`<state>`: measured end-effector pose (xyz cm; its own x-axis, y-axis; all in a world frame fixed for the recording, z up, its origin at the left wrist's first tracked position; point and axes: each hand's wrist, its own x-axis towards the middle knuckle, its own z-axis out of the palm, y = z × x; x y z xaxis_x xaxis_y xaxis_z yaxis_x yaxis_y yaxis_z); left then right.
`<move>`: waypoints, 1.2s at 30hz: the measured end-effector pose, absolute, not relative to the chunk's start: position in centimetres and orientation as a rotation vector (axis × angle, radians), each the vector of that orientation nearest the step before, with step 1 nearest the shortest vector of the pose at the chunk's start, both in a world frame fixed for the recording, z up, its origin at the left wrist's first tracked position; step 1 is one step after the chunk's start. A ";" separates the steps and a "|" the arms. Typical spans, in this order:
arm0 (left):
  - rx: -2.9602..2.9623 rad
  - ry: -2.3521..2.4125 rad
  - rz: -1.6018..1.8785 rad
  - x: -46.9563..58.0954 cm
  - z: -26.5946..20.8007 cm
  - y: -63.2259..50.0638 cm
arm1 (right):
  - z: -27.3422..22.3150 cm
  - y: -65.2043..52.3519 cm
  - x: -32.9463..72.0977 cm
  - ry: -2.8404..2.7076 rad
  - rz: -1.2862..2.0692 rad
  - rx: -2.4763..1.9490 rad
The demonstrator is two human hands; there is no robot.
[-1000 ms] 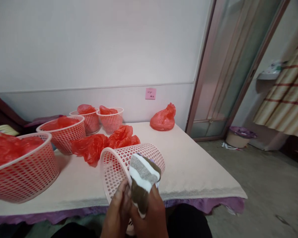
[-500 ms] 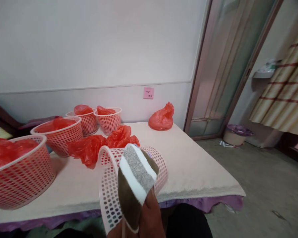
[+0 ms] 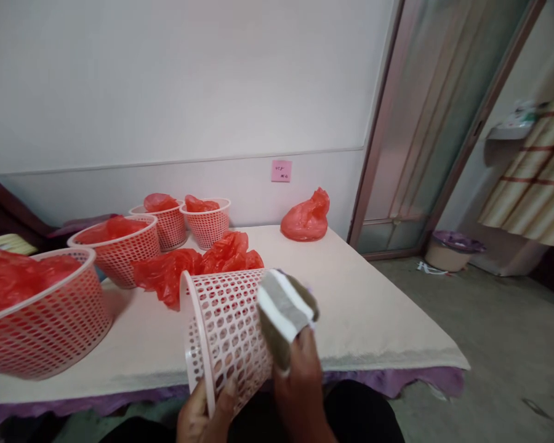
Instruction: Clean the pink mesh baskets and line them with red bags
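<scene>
A pink perforated plastic basket (image 3: 237,307) lies tipped on its side at the front of the bed, its rim toward the left. My left hand (image 3: 205,406) grips that rim from below, thumb on the outside wall. In my right hand (image 3: 300,381) is a folded cloth (image 3: 284,307) with white, grey and olive-brown stripes, slightly blurred. The cloth is against or just in front of the basket's base end; whether it touches I cannot tell. Behind the basket, crumpled red plastic bags (image 3: 194,267) lie on the cover.
Several pink baskets with red bags in them, such as the large basket (image 3: 50,332), stand at the left. A tied red bag (image 3: 306,216) sits near the wall below a pink note (image 3: 281,171). A bin (image 3: 450,255) stands on the floor right of the cream-covered bed (image 3: 373,307).
The cloth in my right hand has moved right, from in front of the basket's middle to its base end. The basket has turned, showing more of its side wall. My left hand shows more clearly.
</scene>
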<state>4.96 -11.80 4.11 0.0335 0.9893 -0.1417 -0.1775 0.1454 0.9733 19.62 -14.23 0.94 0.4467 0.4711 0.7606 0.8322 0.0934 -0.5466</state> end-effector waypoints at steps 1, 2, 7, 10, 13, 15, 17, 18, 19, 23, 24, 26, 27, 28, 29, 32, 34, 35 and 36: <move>0.987 1.145 1.152 5.1 4.7 -11.5 | 1.2 -14.3 17.4 -1.244 -0.291 -1.481; 0.988 1.158 1.141 5.2 5.3 -11.3 | 1.4 -14.4 15.3 -1.243 -0.250 -1.409; 1.000 1.202 1.207 5.0 7.9 -10.7 | 1.0 -14.5 12.5 -1.197 -0.137 -1.425; 0.963 1.192 1.193 4.8 8.8 -10.4 | 0.5 -13.9 17.4 -1.307 -0.351 -1.425; 0.820 1.167 1.162 4.6 9.2 -10.2 | 0.0 -13.3 22.9 -1.129 -0.539 -1.565; 0.779 1.154 1.161 4.6 9.2 -10.2 | -0.2 -13.3 24.4 -1.024 -0.540 -1.647; 0.787 1.147 1.180 5.1 9.1 -10.2 | -0.3 -13.6 23.3 -0.992 -0.496 -1.652; 0.782 1.131 1.193 5.5 9.0 -10.2 | -0.4 -13.9 22.0 -1.010 -0.473 -1.627; 0.768 1.095 1.200 5.9 9.0 -10.2 | -0.5 -14.2 20.3 -1.043 -0.447 -1.586; 0.710 0.929 1.174 7.5 9.2 -9.9 | -0.9 -15.3 13.4 -1.204 -0.288 -1.390; 0.713 0.909 1.167 7.8 9.3 -9.9 | -0.9 -15.4 12.3 -1.213 -0.274 -1.388; 0.711 0.871 1.155 8.1 9.5 -9.7 | -0.8 -15.5 11.3 -1.226 -0.281 -1.418; 0.694 0.847 1.147 8.2 9.6 -9.6 | -0.7 -15.5 11.2 -1.238 -0.297 -1.421; 0.665 0.825 1.140 8.3 9.7 -9.6 | -0.6 -15.6 11.3 -1.254 -0.311 -1.412; 0.628 0.809 1.127 8.3 9.9 -9.6 | -0.4 -15.6 11.6 -1.266 -0.320 -1.405; 0.519 0.756 1.066 8.5 10.3 -9.6 | 0.2 -15.7 12.1 -1.269 -0.326 -1.434; 0.472 0.705 1.045 8.7 10.6 -9.6 | 0.5 -15.7 12.2 -1.271 -0.302 -1.449; 0.454 0.680 1.047 8.8 10.7 -9.7 | 0.5 -15.7 12.2 -1.275 -0.279 -1.434; 0.440 0.659 1.054 8.8 10.6 -9.7 | 0.6 -15.6 12.2 -1.278 -0.252 -1.403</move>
<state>8.80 -9.72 10.62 0.3332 0.8991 -0.2839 -0.6489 0.4371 0.6227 12.22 -15.63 0.59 0.3813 0.5300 0.7574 0.7779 0.2586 -0.5727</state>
